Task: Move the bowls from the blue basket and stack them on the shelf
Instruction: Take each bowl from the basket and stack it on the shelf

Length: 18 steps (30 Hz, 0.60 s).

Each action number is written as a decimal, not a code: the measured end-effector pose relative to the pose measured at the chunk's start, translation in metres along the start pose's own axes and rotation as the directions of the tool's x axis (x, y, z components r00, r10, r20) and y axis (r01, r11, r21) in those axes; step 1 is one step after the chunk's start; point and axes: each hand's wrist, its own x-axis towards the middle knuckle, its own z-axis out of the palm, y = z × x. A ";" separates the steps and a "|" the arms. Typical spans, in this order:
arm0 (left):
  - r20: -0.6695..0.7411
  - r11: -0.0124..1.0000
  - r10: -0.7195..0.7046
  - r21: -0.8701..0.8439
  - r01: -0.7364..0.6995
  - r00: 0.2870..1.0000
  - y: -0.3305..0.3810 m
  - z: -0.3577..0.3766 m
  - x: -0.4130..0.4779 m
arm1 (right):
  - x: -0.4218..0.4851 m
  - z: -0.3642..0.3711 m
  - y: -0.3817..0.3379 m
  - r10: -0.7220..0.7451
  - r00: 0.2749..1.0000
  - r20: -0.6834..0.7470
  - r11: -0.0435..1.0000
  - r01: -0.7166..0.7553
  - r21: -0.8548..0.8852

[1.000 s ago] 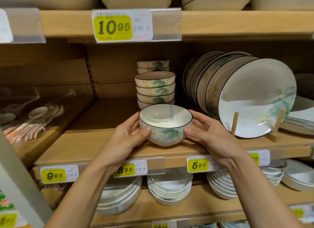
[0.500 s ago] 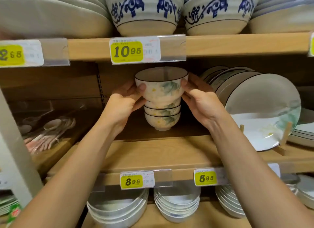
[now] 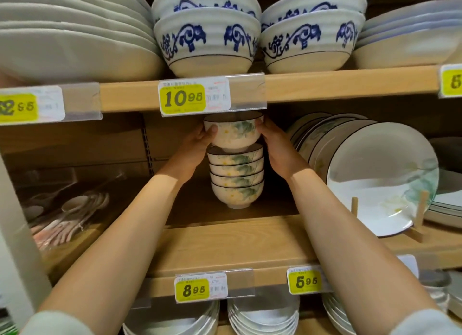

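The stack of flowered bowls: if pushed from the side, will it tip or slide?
It would probably tip rather than slide: the stack is tall and stands on one narrow foot. It likely feels heavy and breaks easily, since the bowls look like glazed ceramic. The bowl held by the left hand and right hand would raise it further.

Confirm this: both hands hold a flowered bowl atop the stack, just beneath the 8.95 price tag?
Not quite. In the head view the left hand and right hand hold the flowered bowl atop the stack, but the price tag just above reads 10.95.
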 end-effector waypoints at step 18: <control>0.028 0.999 -0.039 0.038 0.038 0.999 -0.041 -0.001 -0.008 | 0.006 -0.004 0.037 0.098 0.994 -0.040 0.995 -0.099 -0.022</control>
